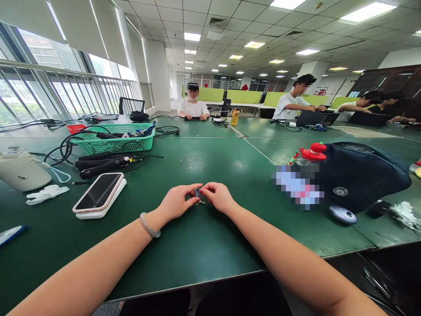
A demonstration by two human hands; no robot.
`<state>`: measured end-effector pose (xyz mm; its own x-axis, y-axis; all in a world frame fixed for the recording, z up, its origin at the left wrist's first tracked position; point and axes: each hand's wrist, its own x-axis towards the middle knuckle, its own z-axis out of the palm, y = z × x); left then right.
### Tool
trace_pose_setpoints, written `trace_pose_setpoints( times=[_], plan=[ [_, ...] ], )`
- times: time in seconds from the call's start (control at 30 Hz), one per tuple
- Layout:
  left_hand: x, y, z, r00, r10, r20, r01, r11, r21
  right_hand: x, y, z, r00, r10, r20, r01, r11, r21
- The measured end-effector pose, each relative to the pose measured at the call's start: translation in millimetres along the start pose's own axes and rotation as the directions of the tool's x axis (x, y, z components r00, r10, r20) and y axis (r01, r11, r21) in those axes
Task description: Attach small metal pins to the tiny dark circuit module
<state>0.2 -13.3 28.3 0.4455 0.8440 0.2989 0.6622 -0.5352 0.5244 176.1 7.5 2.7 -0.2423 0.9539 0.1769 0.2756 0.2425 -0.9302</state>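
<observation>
Between the thumb and fingers of my left hand is a small dark blue piece with pale markings, which looks like a circuit board. My right hand is closed in a pinch at the board's right edge. Its fingertips hide whatever small thing may be in them. Several tiny silvery pieces lie on the green table just below the board, close under both hands.
To my left are a phone on a white box, black cables, a green basket and a cream flask. At right stand a navy bag, a red-lidded bottle and a mouse. Several people sit or stand across the table.
</observation>
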Motion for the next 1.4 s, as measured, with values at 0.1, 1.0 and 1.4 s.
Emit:
trace_pose_setpoints(
  times=[0.1,1.0,1.4],
  plan=[
    [-0.8,1.2,-0.5,1.000,0.014,-0.013,-0.014,1.000,0.012,-2.2,-3.8,1.5,0.999,-0.038,-0.033,0.036,0.997,-0.063],
    [-2.4,-7.4,0.2,0.997,0.058,0.057,-0.036,0.946,-0.324,-9.3,-15.1,-2.7,0.964,-0.251,0.086,0.261,0.837,-0.480],
    [-1.7,-11.4,1.1,0.994,0.059,0.093,-0.037,0.974,-0.224,-10.4,-14.4,-3.5,0.950,-0.242,0.200,0.312,0.789,-0.529]
  ],
)
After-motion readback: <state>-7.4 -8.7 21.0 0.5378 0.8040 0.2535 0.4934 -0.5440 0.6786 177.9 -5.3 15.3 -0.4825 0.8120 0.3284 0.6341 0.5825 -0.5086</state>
